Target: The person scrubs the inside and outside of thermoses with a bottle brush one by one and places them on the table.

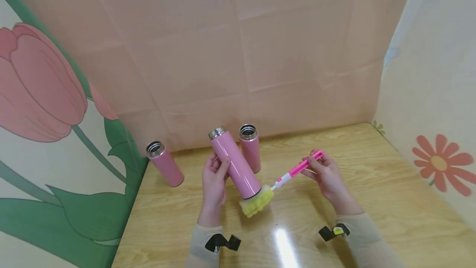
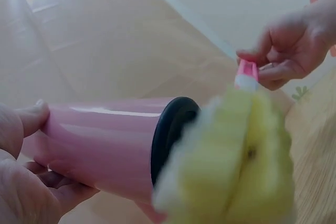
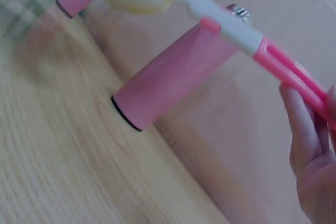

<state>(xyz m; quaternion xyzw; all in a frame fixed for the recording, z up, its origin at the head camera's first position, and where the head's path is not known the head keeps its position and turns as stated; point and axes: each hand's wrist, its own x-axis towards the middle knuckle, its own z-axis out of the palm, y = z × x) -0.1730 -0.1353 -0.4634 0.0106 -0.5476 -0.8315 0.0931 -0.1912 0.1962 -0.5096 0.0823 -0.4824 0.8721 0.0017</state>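
Note:
My left hand [image 1: 215, 177] grips a pink thermos bottle [image 1: 236, 162] by its side, tilted, with the steel neck up to the left and the dark base [image 2: 170, 132] down to the right. In my right hand [image 1: 327, 175] is the pink end of a bottle brush [image 1: 295, 171], held between thumb and fingers. Its yellow sponge head [image 1: 257, 202] is right at the bottle's base in the head view. From the left wrist, the sponge overlaps part of that base. The right wrist view shows the brush's white shaft [image 3: 226, 24] between the sponge and pink handle.
Two more pink bottles stand uncapped on the wooden table [image 1: 372, 202]: one at the left [image 1: 166, 164] and one behind the held bottle [image 1: 251, 150]. A pinkish sheet [image 1: 297, 53] hangs along the table's back edge. Flower-painted walls [image 1: 446, 135] flank both sides.

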